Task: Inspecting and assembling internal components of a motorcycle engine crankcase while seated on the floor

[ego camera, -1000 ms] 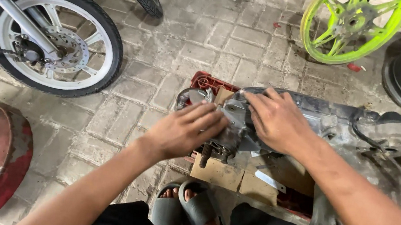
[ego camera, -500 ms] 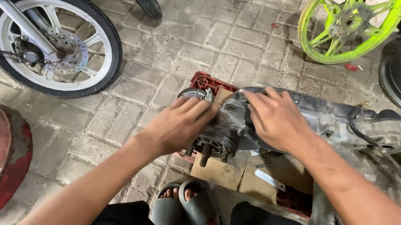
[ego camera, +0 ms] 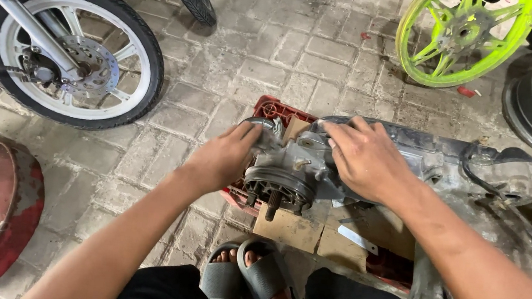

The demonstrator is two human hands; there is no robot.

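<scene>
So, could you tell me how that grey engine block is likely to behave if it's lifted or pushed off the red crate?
The engine block looks like cast metal, so probably heavy and stiff. It overhangs the red crate, so it may tip when pushed. Both the left hand and right hand rest on it, perhaps steadying it.

My left hand (ego camera: 222, 158) reaches forward from a bare, outstretched forearm, fingers curled and pressed together at the tips. My right hand (ego camera: 364, 156) lies palm down with its fingers spread, the arm coming in from the lower right, both wrists nearly straight.
</scene>
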